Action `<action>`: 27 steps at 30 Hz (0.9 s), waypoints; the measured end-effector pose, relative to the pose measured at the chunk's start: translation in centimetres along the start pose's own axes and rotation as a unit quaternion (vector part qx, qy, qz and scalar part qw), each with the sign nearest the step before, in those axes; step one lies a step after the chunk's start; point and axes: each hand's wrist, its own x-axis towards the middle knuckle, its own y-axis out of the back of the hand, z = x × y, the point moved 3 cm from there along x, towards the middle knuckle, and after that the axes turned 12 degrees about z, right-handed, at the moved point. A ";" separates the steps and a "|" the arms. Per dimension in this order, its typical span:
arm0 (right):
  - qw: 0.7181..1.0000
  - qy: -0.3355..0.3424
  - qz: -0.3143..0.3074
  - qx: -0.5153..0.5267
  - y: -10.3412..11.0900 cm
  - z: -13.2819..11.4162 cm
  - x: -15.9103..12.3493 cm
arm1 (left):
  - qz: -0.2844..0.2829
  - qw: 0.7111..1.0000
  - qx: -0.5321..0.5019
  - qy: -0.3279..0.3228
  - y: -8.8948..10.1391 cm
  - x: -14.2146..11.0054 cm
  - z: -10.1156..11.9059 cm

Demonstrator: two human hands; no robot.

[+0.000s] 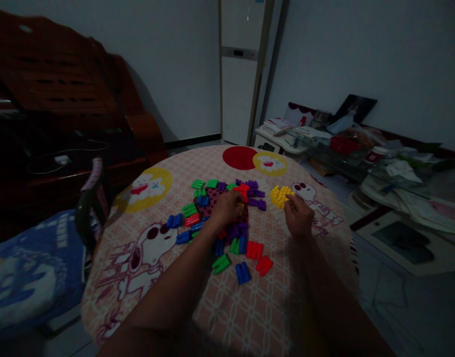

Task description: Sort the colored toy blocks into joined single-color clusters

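Note:
My left hand (228, 208) reaches over a dark red patterned patch (211, 197) amid plastic building blocks. Its fingers are closed, and a bit of yellow block (244, 207) shows at the fingertips. My right hand (299, 215) is pinched at the near right edge of a cluster of small yellow blocks (280, 196); its fingertips partly hide what they grip. Purple blocks (257, 204) and a red block (241, 191) lie between the hands. Green blocks (189, 209) and blue blocks (174, 220) lie to the left, and red blocks (254, 250) lie nearer me.
The round table wears a patterned cloth (227, 307). At left are a chair (86, 213) with a blue cushion (37, 267) and a wooden bench (64, 84). A cluttered glass-topped stand (331, 153) is on the right. A tall white cabinet unit (238, 94) stands behind.

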 end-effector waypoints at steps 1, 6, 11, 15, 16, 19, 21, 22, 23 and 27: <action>0.999 0.025 -0.033 0.029 -0.4 -1.1 -0.4 | 0.001 0.999 -0.045 0.012 0.1 0.1 0.2; 0.969 0.150 -0.156 0.122 -2.0 -5.7 -2.4 | -0.029 0.957 -0.274 0.089 -0.4 -0.1 1.1; 0.966 0.164 -0.160 0.120 -2.6 -6.5 -3.2 | -0.068 0.932 -0.332 0.127 -1.7 -0.7 1.1; 0.977 0.128 -0.134 0.109 -2.3 -5.9 -2.5 | -0.082 0.931 -0.334 0.123 -1.9 -0.7 0.9; 0.981 0.111 -0.122 0.103 -2.1 -5.3 -2.1 | -0.078 0.933 -0.330 0.119 -1.8 -0.6 0.8; 0.992 0.047 -0.090 0.074 -0.9 -2.7 -0.7 | -0.051 0.949 -0.298 0.089 -1.1 -0.1 0.6; 0.995 -0.003 -0.089 0.052 0.1 -0.4 0.3 | -0.036 0.956 -0.283 0.069 -0.6 0.2 0.2; 0.994 -0.026 -0.100 0.042 0.6 0.7 0.7 | -0.031 0.957 -0.281 0.064 -0.2 0.4 0.0; 0.992 -0.044 -0.115 0.029 1.0 1.7 1.1 | -0.028 0.957 -0.282 0.064 0.1 0.5 -0.4; 0.981 -0.082 -0.175 -0.031 1.7 3.9 1.7 | 0.012 0.961 -0.262 0.084 2.0 1.2 -2.4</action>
